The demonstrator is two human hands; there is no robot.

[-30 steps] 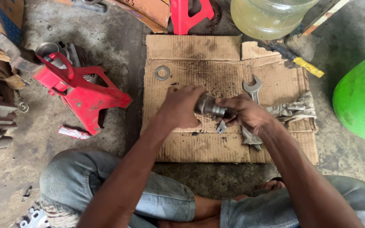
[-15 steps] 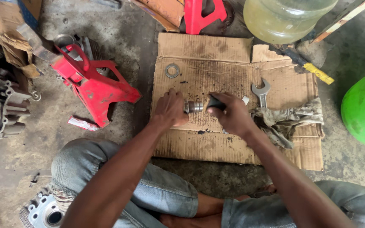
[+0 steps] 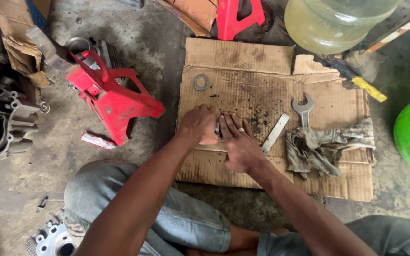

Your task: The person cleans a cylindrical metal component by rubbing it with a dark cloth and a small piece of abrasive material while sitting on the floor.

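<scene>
I see left hand clenched, right hand pressed flat, both on small grey metal part, mostly hidden, mid flattened brown cardboard sheet. Risk, my judgement: greasy part slips, pinches fingers, rolls toward open-ended steel spanner right of part.

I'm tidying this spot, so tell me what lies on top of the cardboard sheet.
On the cardboard sheet lie a metal ring, an open-end wrench, a flat metal strip and a dirty rag. The left hand and right hand cover whatever sits between them.
</scene>
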